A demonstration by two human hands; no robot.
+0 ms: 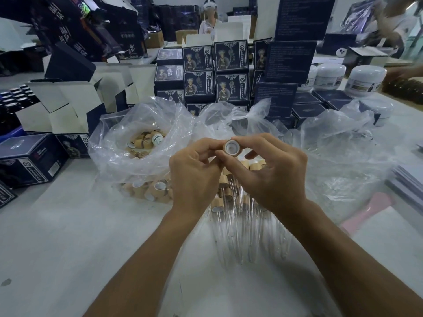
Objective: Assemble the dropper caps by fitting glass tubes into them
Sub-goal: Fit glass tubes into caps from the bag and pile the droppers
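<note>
**Dropper cap held at a crowded packing table**

A pale table (68, 236) carries the work. Behind it stand stacked dark printed boxes (216, 72), open white-lined cartons (68, 104) at left and white jars (366, 80) at right; another person (209, 19) sits in the background. A clear plastic bag (137, 143) left of centre holds loose tan dropper caps (143, 143), with more caps visible through its lower fold. A second, crumpled plastic bag (343, 156) lies at right. Glass tubes (247, 234) lie in a bundle on the table beneath the wrists, with further caps at their far ends. Both forearms reach forward and meet at centre. The right hand (270, 175) pinches one dropper cap (231, 147) between thumb and fingers, its white-lined opening facing the camera. The left hand (194, 172) curls its fingers, the fingertips meeting the cap's left side; whether it holds a tube cannot be told
</note>
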